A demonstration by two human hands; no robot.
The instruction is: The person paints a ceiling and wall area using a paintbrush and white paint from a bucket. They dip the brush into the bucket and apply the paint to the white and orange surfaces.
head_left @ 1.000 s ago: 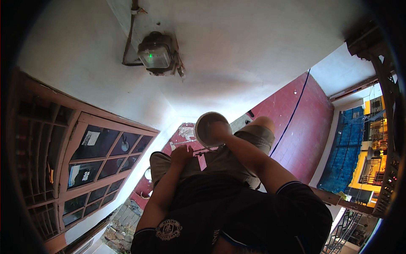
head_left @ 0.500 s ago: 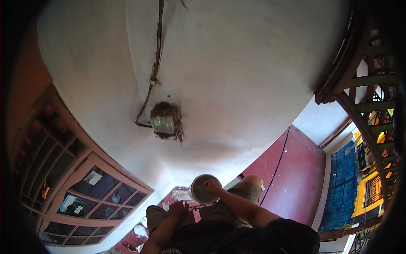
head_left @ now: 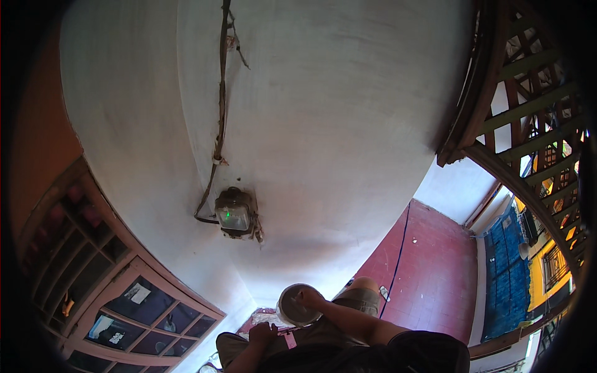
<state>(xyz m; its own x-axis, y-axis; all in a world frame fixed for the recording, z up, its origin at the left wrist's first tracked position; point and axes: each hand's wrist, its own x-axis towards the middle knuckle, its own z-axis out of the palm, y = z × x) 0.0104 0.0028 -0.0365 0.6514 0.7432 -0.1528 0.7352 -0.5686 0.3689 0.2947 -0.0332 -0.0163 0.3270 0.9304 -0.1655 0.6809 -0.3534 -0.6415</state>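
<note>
A round grey container (head_left: 290,311), like a small bucket, stands or is held at my lap; what it rests on is hidden. My right hand (head_left: 308,299) reaches over its open top with the fingers curled down inside the rim. Whatever those fingers grip is too dark to make out. Just left of the container, my left hand (head_left: 263,334) is closed above my thigh, apart from the rim as far as I can see. Its contents, if any, are hidden. A pink strip (head_left: 290,340) shows on my lap between the two hands.
Ahead rises a whitish wall (head_left: 323,143) with a cable (head_left: 221,118) running down to an electric meter (head_left: 234,214). A paned wooden window (head_left: 149,304) is at left. To the right are a red tiled floor (head_left: 429,267) with a dark cord, wooden lattice (head_left: 528,124) and a blue sheet (head_left: 505,273).
The view has tilted upward, so the meter, container and both hands sit lower in the picture. My right hand stays at the container; my left hand remains closed beside it.
</note>
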